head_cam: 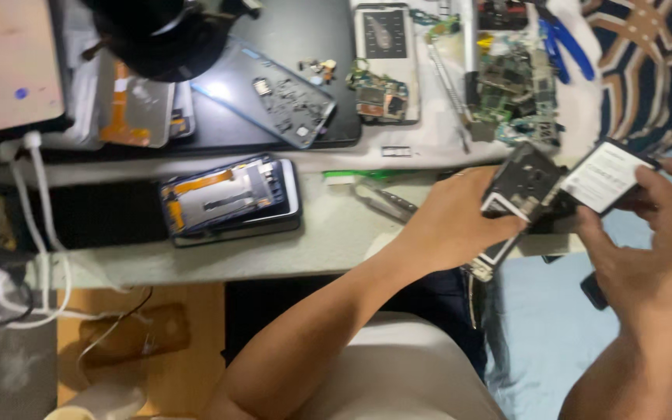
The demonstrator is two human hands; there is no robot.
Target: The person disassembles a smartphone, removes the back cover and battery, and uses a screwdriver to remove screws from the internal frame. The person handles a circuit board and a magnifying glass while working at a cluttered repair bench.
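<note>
Honestly, from the head view the risk sits right between my two hands. My left hand is closed around a dark phone frame, thumb and fingers pinching its lower end, and my right hand grips a flat battery with a white label, fingertips curled over its far edge. Both parts are held in the air past the right end of the counter, above my lap and a pale blue surface (nothing under them to catch a fall). I judge that a slip of either hand could send the frame or the battery down off the edge. Bending or squeezing the battery too hard is the other worry, since it is thin and I hold it only by its edges. The two parts meet corner to corner, so twisting one against the other could also strain whatever joins them; I cannot tell whether anything does.

The battery's long axis runs from lower left to upper right in the picture, label face turned up toward me, its upper end pointing away to the right. The frame stands steeper, long axis leaning up and slightly right, its top end pointing toward the heap of circuit boards at the back of the counter. A stack of opened phones lies well apart to the left.
</note>
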